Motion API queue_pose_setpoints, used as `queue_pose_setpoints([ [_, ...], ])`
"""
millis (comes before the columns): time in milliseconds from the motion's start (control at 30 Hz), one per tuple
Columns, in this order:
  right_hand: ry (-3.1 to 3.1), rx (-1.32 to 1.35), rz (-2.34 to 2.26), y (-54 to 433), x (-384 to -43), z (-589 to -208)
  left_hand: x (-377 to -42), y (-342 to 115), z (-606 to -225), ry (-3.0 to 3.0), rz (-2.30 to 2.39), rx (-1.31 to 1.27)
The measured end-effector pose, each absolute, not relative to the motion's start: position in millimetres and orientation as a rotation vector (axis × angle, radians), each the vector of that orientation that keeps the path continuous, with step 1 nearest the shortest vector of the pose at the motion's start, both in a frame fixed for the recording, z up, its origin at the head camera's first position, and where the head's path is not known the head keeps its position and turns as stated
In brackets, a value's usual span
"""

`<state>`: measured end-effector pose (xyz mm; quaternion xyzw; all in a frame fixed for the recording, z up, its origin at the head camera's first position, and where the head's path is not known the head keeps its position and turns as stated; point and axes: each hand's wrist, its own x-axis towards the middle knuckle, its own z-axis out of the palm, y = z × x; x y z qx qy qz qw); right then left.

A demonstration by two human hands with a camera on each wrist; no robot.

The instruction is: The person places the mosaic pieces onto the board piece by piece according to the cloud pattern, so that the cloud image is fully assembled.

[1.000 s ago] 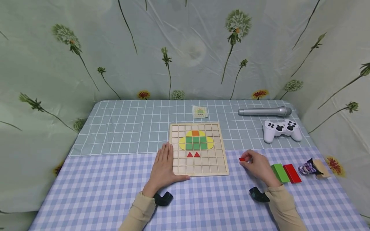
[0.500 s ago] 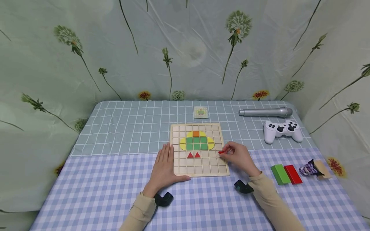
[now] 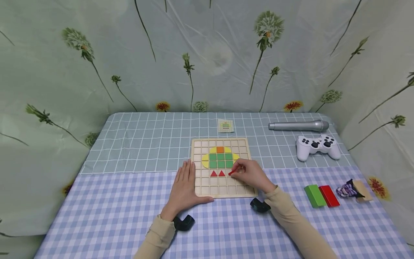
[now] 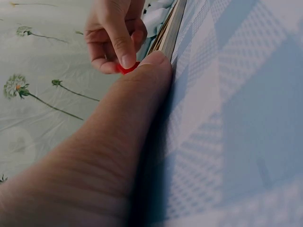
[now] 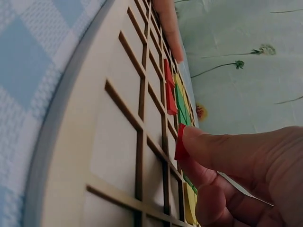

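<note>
A wooden grid board (image 3: 207, 187) lies on the table, with green squares (image 3: 221, 157), an orange square (image 3: 220, 149) and yellow rounded pieces (image 3: 205, 161) set in its cells. Two red triangles (image 3: 217, 173) sit in the row below the green ones. Between thumb and fingertips my right hand (image 3: 250, 174) pinches another red triangle (image 5: 181, 142), just right of those two and over the board. My left hand (image 3: 183, 187) lies flat with straight fingers along the board's left edge, its thumb by the front edge. The right hand covers part of the board's right side.
Behind the board lies a small pattern card (image 3: 225, 126). To the right are a silver microphone (image 3: 298, 125), a white game controller (image 3: 318, 147), a green block (image 3: 315, 196), a red block (image 3: 329, 196) and a purple-patterned item (image 3: 349, 189) against a wooden piece (image 3: 363, 191).
My right hand has carried the red triangle leftward from the tablecloth beside the blocks to above the board. The left hand has stayed in place at the board's edge.
</note>
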<state>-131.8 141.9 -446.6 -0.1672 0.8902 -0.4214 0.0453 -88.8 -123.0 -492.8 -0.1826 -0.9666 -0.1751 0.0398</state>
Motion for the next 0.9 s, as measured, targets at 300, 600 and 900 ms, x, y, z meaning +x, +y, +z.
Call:
queue_pose_setpoints([
  [300, 2.734, -0.530, -1.225, 136.2, -132.4, -448.7, -87.6, -123.0, -491.8, -2.952, -0.557, -0.565],
  [600, 2.885, -0.534, -1.067, 133.7, -133.2, -449.6, -87.3, -123.7, -492.5, -2.971, -0.539, -0.556],
  [900, 2.859, -0.465, -1.079, 138.2, -131.0, -449.5, -87.2, -123.2, -493.9, -2.954, -0.531, -0.563],
])
